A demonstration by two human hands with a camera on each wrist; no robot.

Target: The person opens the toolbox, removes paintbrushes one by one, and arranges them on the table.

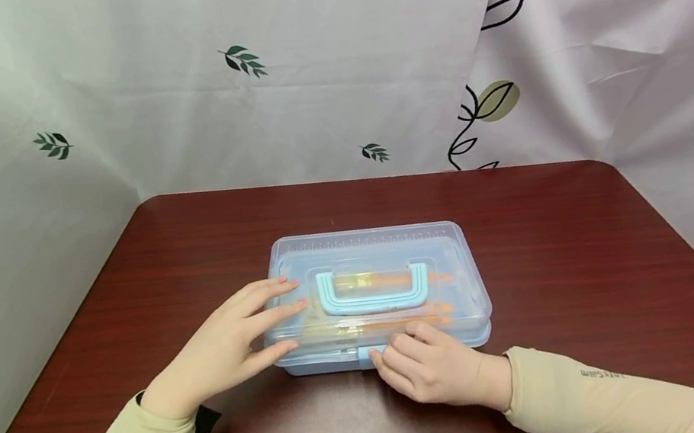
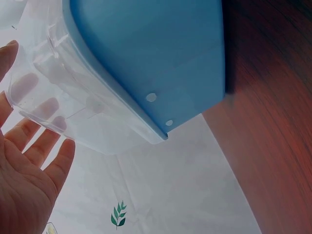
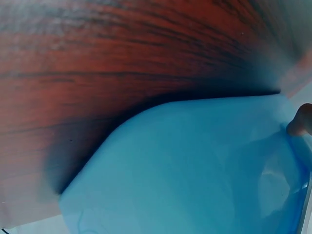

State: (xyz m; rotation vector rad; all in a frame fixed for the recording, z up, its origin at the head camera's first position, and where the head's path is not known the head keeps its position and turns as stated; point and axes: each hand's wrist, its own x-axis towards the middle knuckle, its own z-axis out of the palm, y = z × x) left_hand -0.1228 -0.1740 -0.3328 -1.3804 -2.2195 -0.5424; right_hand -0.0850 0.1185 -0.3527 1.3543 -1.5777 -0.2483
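Note:
A plastic case (image 1: 379, 242) with a clear lid and a blue base (image 2: 161, 53) lies closed on the table. Its light blue carrying handle (image 1: 376, 304) is folded flat against the lid, and orange and yellow things show through the plastic. My left hand (image 1: 230, 345) rests with spread, nearly straight fingers on the left part of the lid. At the front edge, the curled fingers of my right hand (image 1: 432, 368) pinch the light blue latch (image 1: 366, 357). Only a fingertip (image 3: 301, 121) of that hand shows in the right wrist view, by the base.
The dark red wooden table (image 1: 571, 262) extends around the case on all sides. White cloth (image 1: 315, 114) printed with leaves hangs behind it and at both sides. A black strap piece (image 1: 202, 429) shows at the left wrist.

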